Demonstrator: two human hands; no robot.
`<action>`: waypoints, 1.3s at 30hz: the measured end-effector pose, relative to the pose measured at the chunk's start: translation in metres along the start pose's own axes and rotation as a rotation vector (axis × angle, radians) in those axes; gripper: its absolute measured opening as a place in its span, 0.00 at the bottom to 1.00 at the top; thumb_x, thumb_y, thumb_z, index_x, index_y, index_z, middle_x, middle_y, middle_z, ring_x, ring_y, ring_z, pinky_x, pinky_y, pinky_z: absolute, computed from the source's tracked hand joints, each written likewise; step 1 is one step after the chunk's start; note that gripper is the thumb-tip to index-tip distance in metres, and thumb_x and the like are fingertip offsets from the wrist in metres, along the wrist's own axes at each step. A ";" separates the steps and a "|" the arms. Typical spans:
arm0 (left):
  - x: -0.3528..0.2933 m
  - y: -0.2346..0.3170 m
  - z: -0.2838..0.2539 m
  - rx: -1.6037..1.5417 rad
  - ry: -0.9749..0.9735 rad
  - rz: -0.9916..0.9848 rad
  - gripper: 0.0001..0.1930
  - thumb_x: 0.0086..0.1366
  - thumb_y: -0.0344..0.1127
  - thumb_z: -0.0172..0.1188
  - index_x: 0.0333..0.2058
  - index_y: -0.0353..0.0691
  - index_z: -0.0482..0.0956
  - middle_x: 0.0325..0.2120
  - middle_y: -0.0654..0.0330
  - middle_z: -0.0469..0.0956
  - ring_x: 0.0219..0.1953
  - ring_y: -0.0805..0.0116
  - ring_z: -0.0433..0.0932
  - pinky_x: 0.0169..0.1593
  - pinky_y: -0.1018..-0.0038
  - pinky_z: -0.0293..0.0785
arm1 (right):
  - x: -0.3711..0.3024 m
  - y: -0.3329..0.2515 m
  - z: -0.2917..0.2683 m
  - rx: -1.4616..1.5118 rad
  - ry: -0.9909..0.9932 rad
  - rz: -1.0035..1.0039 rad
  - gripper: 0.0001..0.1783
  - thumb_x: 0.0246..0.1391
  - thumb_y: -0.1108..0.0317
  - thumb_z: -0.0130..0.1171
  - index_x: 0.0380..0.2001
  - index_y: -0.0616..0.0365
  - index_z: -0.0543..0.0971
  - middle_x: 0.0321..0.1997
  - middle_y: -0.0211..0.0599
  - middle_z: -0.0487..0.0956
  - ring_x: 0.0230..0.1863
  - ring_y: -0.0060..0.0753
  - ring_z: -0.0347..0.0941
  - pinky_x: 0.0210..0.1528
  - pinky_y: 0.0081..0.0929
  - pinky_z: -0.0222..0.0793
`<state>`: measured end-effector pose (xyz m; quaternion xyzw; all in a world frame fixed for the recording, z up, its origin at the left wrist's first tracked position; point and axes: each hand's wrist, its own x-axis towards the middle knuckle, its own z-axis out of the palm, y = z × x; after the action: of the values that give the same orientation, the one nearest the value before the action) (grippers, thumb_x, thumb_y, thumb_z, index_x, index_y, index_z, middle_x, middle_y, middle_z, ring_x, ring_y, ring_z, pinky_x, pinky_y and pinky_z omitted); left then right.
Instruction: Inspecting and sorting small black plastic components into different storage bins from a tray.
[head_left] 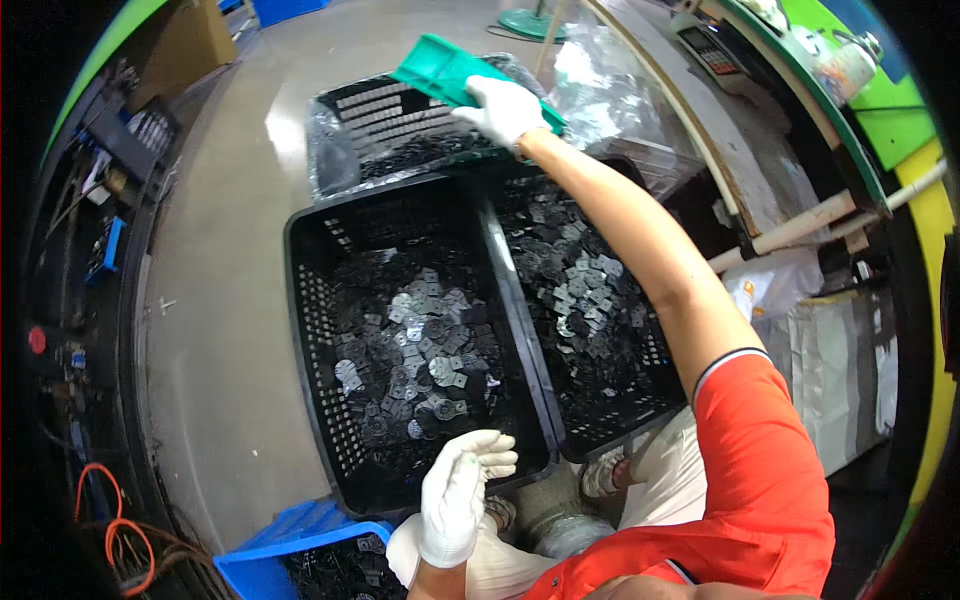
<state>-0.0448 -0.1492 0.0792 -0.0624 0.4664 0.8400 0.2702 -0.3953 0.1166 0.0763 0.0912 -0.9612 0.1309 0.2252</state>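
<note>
My right hand (507, 112), in a white glove, reaches far out and grips a green plastic bin (440, 68) by its near side. The bin is tilted above the far black basket (335, 118), and its inside shows only in part. My left hand (462, 492), also gloved in white, hovers at the front edge of the left black basket (312, 330). Its fingers are half bent and apart, with nothing visible in them. Many flat, dark, shiny small parts (425, 345) lie in this basket. More such parts (580, 290) fill the right black basket (560, 400).
A blue bin (245, 570) with dark parts stands at the lower left. To the right is a bench with a rail (800, 225) and a keypad device (708, 50). Clear plastic bags (610, 90) lie behind the baskets. Orange hose (115, 520) coils by machinery at the left.
</note>
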 end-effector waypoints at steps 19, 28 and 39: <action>0.022 -0.004 -0.021 -0.129 0.126 -0.032 0.36 0.65 0.61 0.34 0.62 0.41 0.44 0.63 0.47 0.45 0.64 0.46 0.44 0.65 0.46 0.41 | -0.196 -0.068 -0.165 1.121 0.625 0.782 0.22 0.49 0.55 0.62 0.18 0.55 0.61 0.20 0.24 0.57 0.24 0.18 0.52 0.24 0.27 0.54; 0.024 -0.046 0.008 -0.293 0.067 -0.366 0.19 0.59 0.40 0.59 0.45 0.35 0.71 0.42 0.56 0.74 0.42 0.64 0.73 0.45 0.64 0.72 | -0.376 -0.153 -0.247 1.080 0.492 0.816 0.17 0.43 0.59 0.65 0.26 0.60 0.72 0.23 0.28 0.71 0.27 0.17 0.64 0.29 0.22 0.63; -0.025 -0.049 0.064 -0.128 -0.014 -0.349 0.13 0.54 0.29 0.55 0.38 0.31 0.73 0.38 0.53 0.76 0.40 0.64 0.75 0.43 0.68 0.75 | -0.510 -0.092 -0.337 0.660 0.376 0.836 0.14 0.51 0.61 0.52 0.39 0.53 0.75 0.40 0.43 0.74 0.42 0.45 0.72 0.46 0.36 0.67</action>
<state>0.0111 -0.0864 0.0872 -0.1535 0.3921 0.8088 0.4105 0.2135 0.1868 0.1542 -0.2566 -0.7669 0.5166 0.2812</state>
